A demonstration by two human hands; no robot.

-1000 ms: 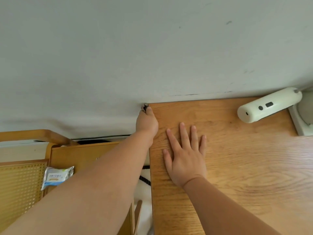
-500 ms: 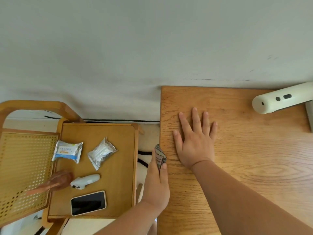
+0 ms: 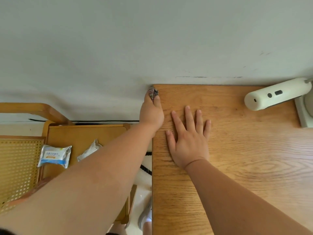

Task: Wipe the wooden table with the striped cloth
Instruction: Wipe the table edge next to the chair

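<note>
The wooden table (image 3: 245,158) fills the right half of the view, its far edge against a pale wall. My left hand (image 3: 151,114) reaches along the table's left edge and grips the striped cloth (image 3: 153,93), bunched small at the table's far left corner. Only a tip of the cloth shows past my fingers. My right hand (image 3: 188,138) lies flat on the tabletop with fingers spread, just right of the left hand.
A cream cylindrical device (image 3: 276,95) lies at the table's far right, beside a grey-white base (image 3: 304,114). Left of the table stands a lower wooden side table (image 3: 84,134) with a blue-white packet (image 3: 54,155) and a silver packet (image 3: 89,149). A cane chair (image 3: 17,167) sits further left.
My left hand slid back along the table's left edge, then forward again to the far corner with the cloth. The right hand stayed flat on the table.
</note>
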